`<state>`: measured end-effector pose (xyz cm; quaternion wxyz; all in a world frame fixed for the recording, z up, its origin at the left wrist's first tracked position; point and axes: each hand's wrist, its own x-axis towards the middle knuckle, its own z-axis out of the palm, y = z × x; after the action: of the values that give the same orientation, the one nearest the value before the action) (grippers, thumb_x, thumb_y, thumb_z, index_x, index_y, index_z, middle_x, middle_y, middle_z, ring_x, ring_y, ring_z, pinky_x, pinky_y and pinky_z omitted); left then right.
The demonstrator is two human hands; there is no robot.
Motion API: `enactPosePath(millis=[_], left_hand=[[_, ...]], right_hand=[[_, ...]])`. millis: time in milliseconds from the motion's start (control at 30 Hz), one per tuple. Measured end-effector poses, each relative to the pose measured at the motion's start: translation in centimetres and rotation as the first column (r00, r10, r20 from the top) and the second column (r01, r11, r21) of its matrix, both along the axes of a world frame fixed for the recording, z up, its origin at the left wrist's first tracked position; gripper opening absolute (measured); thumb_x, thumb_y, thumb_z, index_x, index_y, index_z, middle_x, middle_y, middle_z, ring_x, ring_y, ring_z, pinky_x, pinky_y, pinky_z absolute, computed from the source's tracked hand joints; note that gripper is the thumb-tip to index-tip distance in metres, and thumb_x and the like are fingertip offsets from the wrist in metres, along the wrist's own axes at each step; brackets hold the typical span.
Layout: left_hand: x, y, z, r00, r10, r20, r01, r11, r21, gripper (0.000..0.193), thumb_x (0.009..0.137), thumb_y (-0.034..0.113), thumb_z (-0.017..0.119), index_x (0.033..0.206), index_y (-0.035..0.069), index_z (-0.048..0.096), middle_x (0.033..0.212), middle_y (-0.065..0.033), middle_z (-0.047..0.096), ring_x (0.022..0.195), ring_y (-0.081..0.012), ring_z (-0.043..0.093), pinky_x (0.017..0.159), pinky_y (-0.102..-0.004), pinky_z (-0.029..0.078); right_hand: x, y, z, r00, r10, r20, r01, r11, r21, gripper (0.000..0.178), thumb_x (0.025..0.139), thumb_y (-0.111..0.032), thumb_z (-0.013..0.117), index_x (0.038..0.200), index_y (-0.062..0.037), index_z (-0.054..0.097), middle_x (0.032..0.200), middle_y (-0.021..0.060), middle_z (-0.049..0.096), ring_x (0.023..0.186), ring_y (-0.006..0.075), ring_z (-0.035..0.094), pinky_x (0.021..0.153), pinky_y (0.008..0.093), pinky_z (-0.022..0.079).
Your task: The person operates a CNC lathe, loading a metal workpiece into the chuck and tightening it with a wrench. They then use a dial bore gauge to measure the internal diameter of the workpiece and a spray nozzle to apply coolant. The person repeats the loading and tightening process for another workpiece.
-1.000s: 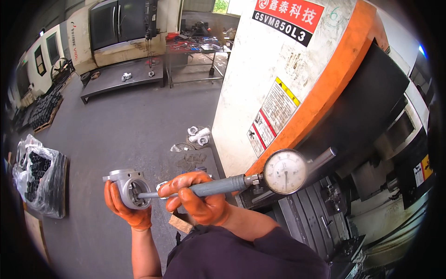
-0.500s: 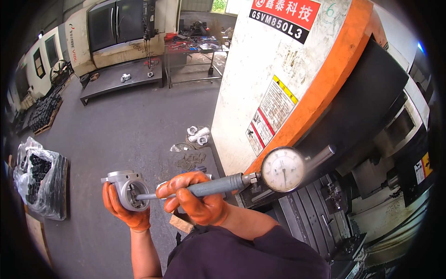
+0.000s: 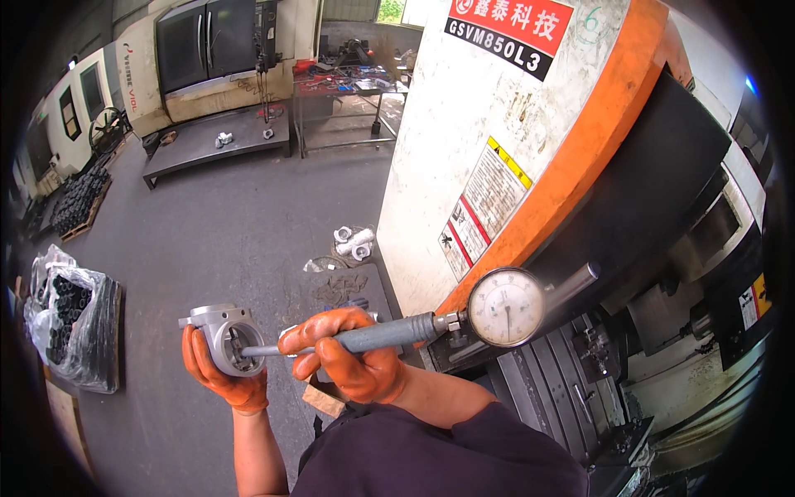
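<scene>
Orange gloves cover both hands. My left hand point(image 3: 219, 377) is closed round the underside of a silver metal housing point(image 3: 217, 319) with a round bore, held out at the left. In my right hand point(image 3: 364, 373), the fingers wrap the grey grip of a dial bore gauge point(image 3: 389, 334). The gauge's thin rod runs left into the housing's bore, where its measuring head sits partly hidden by the wall. At the gauge's right end, the round white dial point(image 3: 506, 307) faces me, its needle pointing down.
A white and orange machine point(image 3: 464, 141) rises at the right, its table point(image 3: 555, 398) below the dial. Silver castings point(image 3: 354, 242) lie on the floor beyond my hands. At the left stands a plastic-wrapped stack point(image 3: 79, 323); a low grey platform point(image 3: 219, 145) is farther back.
Almost nothing differs. The dial and the machine sit slightly lower in the picture; both hands keep their hold, with the gauge rod still in the housing.
</scene>
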<state>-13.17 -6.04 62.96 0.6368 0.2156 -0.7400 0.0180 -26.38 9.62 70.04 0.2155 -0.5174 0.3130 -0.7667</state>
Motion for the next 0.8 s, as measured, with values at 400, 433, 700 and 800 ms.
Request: enactPosePath(millis=[400,433,700,800], left_hand=[[-0.18,-0.51,-0.51,1.0,-0.026,-0.009,0.026,1.0,-0.001,0.083,0.083,0.005,0.084,0.152,0.0,0.039,0.15,-0.0218,0.047,0.139,-0.041,0.05,0.116,-0.0521,0.046],[-0.22,-0.5,-0.46,1.0,-0.028,-0.01,0.028,1.0,0.001,0.083,0.083,0.005,0.084,0.152,0.0,0.039,0.15,-0.0219,0.047,0.138,-0.041,0.05,0.116,-0.0521,0.046],[-0.51,-0.33,-0.15,1.0,-0.025,-0.018,0.025,1.0,-0.007,0.083,0.082,0.005,0.085,0.152,0.0,0.04,0.149,-0.022,0.049,0.138,-0.0411,0.051,0.115,-0.0518,0.046],[-0.5,-0.3,0.01,1.0,-0.021,-0.019,0.02,1.0,-0.011,0.084,0.081,0.005,0.086,0.152,0.0,0.04,0.15,-0.022,0.048,0.138,-0.0411,0.051,0.115,-0.0516,0.046]], right_hand=[[-0.48,-0.36,-0.12,1.0,0.008,-0.001,-0.008,1.0,-0.028,0.019,0.107,-0.004,0.051,0.126,-0.0029,0.05,0.114,0.0254,0.071,0.1,0.0259,0.076,0.077,0.0335,0.066],[-0.48,-0.38,-0.14,1.0,0.006,0.007,-0.006,1.0,-0.024,0.019,0.107,-0.004,0.051,0.126,-0.0029,0.05,0.113,0.0254,0.071,0.101,0.026,0.076,0.077,0.0334,0.066],[-0.59,-0.35,-0.27,0.999,0.012,0.036,-0.011,1.0,-0.028,0.021,0.107,-0.005,0.052,0.127,-0.0025,0.05,0.113,0.0251,0.071,0.104,0.0271,0.075,0.077,0.033,0.067],[-0.61,-0.5,-0.52,0.999,0.019,0.033,-0.018,0.999,-0.047,0.02,0.107,-0.005,0.052,0.127,-0.0024,0.05,0.113,0.0251,0.071,0.106,0.0273,0.074,0.077,0.033,0.067]])
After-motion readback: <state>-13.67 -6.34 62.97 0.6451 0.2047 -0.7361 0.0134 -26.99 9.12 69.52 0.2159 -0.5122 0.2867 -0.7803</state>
